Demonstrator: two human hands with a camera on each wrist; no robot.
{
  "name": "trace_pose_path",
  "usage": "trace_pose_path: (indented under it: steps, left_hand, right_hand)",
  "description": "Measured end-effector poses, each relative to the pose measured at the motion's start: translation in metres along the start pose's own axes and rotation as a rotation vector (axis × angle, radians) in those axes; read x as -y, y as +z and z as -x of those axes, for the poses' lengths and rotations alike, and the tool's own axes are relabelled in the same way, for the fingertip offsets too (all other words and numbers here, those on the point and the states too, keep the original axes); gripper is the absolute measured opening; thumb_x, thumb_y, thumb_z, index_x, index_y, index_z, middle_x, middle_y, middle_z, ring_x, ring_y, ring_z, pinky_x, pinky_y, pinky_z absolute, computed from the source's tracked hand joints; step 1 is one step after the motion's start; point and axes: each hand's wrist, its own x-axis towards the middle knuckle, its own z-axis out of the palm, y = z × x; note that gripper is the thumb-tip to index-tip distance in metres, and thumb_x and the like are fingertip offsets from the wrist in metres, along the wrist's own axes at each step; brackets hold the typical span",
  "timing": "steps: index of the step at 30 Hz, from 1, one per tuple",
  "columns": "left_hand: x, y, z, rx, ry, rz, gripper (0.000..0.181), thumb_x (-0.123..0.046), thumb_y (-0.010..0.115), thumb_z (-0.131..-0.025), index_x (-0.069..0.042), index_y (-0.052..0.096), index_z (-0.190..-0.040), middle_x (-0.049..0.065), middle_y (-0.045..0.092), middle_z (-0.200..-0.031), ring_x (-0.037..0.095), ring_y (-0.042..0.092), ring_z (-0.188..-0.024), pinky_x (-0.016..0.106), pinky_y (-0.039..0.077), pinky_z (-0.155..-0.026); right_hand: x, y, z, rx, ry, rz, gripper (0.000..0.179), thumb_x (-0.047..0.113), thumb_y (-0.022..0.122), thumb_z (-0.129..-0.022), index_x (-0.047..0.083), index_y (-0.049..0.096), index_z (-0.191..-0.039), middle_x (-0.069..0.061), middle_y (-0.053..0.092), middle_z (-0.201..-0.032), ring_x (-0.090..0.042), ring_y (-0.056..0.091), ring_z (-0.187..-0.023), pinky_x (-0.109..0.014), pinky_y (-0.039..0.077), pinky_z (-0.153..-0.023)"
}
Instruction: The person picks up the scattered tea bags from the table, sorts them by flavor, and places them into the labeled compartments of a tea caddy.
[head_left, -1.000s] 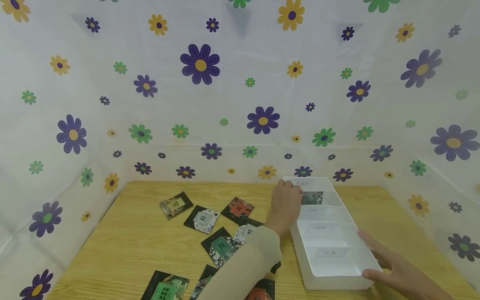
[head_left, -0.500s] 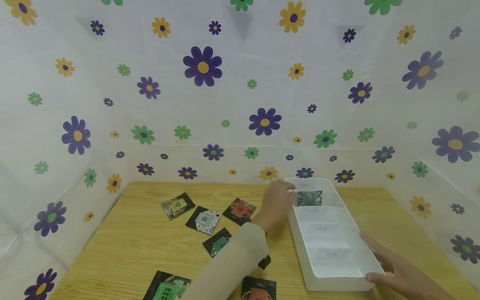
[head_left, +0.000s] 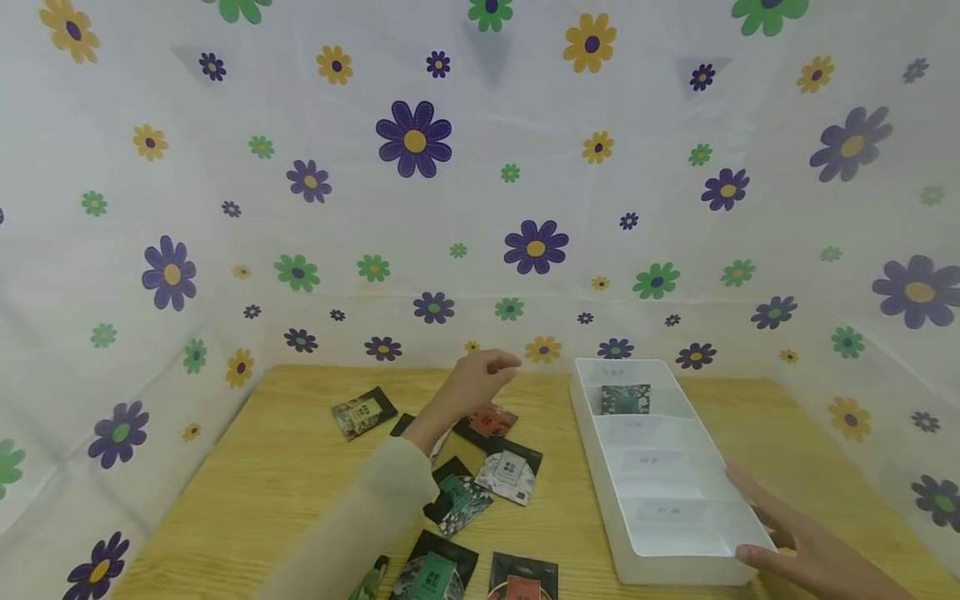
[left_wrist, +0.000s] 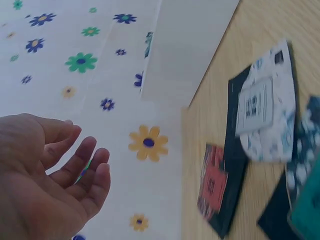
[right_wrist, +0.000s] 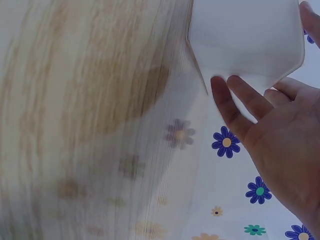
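My left hand (head_left: 480, 379) hovers above the packets on the table, holding nothing. Its fingers curl loosely in the left wrist view. The long white divided box (head_left: 622, 533) stands at the right. In its second compartment from the back lies a packet with dark green patterning (head_left: 626, 399). My right hand (head_left: 806, 533) holds the box's near right corner, thumb at the front rim and fingers along the right side. Beneath and near my left arm lie a red-label packet (head_left: 492, 421), a white round-patterned packet (head_left: 510, 472) and a green-label packet (head_left: 459, 500).
A yellow-label packet (head_left: 363, 412) lies at the back left. Nearer the front are another green-label packet (head_left: 433, 571) and another red-label packet (head_left: 522, 577). A flower-printed sheet (head_left: 450, 200) encloses the wooden table (head_left: 247, 500) at the back and sides.
My left hand has let go of the packet in the second compartment and moved left, away from the box. My right hand stays at the box's corner.
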Motion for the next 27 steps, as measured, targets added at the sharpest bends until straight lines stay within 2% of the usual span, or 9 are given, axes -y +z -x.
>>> trace_pose_path:
  steps: [2,4,6,8,10,12,19,23,27]
  left_hand:
    - [0.007,-0.013,0.008,-0.006,-0.014,0.002,0.031,-0.025,0.056,-0.109,-0.013,0.068,-0.135,0.006,0.068,-0.131,0.026,0.062,-0.121,0.048,0.052,-0.098]
    - [0.012,-0.023,0.016,-0.010,-0.032,0.011,0.031,-0.025,0.057,-0.109,-0.013,0.068,-0.134,0.006,0.068,-0.130,0.026,0.063,-0.121,0.048,0.051,-0.100]
    - [0.017,-0.032,0.025,-0.006,-0.053,0.030,0.030,-0.025,0.057,-0.108,-0.013,0.068,-0.134,0.006,0.069,-0.129,0.026,0.063,-0.121,0.048,0.051,-0.101]
    - [0.022,-0.038,0.036,0.001,-0.075,0.049,0.031,-0.025,0.058,-0.108,-0.013,0.068,-0.135,0.005,0.068,-0.130,0.025,0.063,-0.121,0.049,0.051,-0.101]
    - [0.026,-0.043,0.048,0.018,-0.092,0.056,0.031,-0.025,0.057,-0.108,-0.013,0.067,-0.136,0.006,0.068,-0.131,0.026,0.062,-0.121,0.050,0.051,-0.101]
    - [0.032,-0.046,0.060,0.038,-0.097,0.048,0.033,-0.024,0.057,-0.108,-0.012,0.066,-0.137,0.007,0.067,-0.133,0.028,0.062,-0.122,0.050,0.051,-0.100]
    - [0.054,-0.048,0.094,0.151,-0.079,0.054,0.039,-0.022,0.058,-0.108,-0.004,0.061,-0.142,0.014,0.062,-0.138,0.033,0.062,-0.123,0.050,0.053,-0.097]
    - [0.063,-0.045,0.102,0.231,-0.063,0.022,0.040,-0.017,0.061,-0.106,-0.001,0.059,-0.143,0.015,0.060,-0.141,0.033,0.062,-0.121,0.048,0.055,-0.093]
    - [0.066,-0.038,0.105,0.296,-0.029,-0.066,0.041,-0.013,0.065,-0.103,-0.001,0.060,-0.142,0.014,0.060,-0.141,0.033,0.060,-0.120,0.049,0.054,-0.092]
  right_hand:
    - [-0.001,-0.001,0.000,0.000,-0.002,-0.018,0.081,0.018,0.058,-0.107,0.021,0.006,-0.168,-0.002,0.005,-0.171,0.023,0.023,-0.128,-0.020,0.050,-0.087]
    - [0.000,-0.002,0.000,0.010,0.013,-0.030,0.081,0.020,0.058,-0.107,0.023,0.004,-0.168,-0.010,0.005,-0.172,0.021,0.025,-0.130,-0.022,0.050,-0.086]
    - [0.001,-0.004,-0.001,0.028,0.038,-0.040,0.082,0.021,0.058,-0.108,0.024,0.002,-0.168,-0.022,0.005,-0.170,0.006,0.036,-0.136,-0.027,0.053,-0.086]
    - [0.003,-0.004,-0.001,0.054,0.063,-0.076,0.082,0.020,0.056,-0.108,0.023,-0.001,-0.167,-0.026,0.003,-0.169,-0.016,0.047,-0.137,-0.032,0.056,-0.085]
    - [0.005,-0.005,-0.001,0.078,0.085,-0.119,0.083,0.020,0.055,-0.109,0.022,-0.004,-0.167,-0.030,0.001,-0.168,-0.039,0.050,-0.134,-0.039,0.058,-0.084]
    - [0.007,-0.005,-0.001,0.093,0.093,-0.150,0.083,0.019,0.054,-0.109,0.021,-0.006,-0.167,-0.032,-0.001,-0.167,-0.052,0.050,-0.130,-0.044,0.059,-0.084]
    - [0.009,-0.003,-0.001,0.092,0.151,-0.197,0.086,0.023,0.056,-0.108,0.028,-0.007,-0.166,-0.034,0.002,-0.166,-0.057,0.051,-0.127,-0.051,0.059,-0.085]
    - [0.009,-0.001,-0.001,0.088,0.180,-0.235,0.088,0.025,0.058,-0.107,0.026,-0.007,-0.166,-0.036,0.007,-0.164,-0.059,0.053,-0.125,-0.054,0.059,-0.084]
    - [0.010,0.000,-0.001,0.093,0.193,-0.260,0.090,0.026,0.060,-0.106,0.025,-0.008,-0.166,-0.037,0.008,-0.163,-0.058,0.054,-0.124,-0.053,0.059,-0.084]
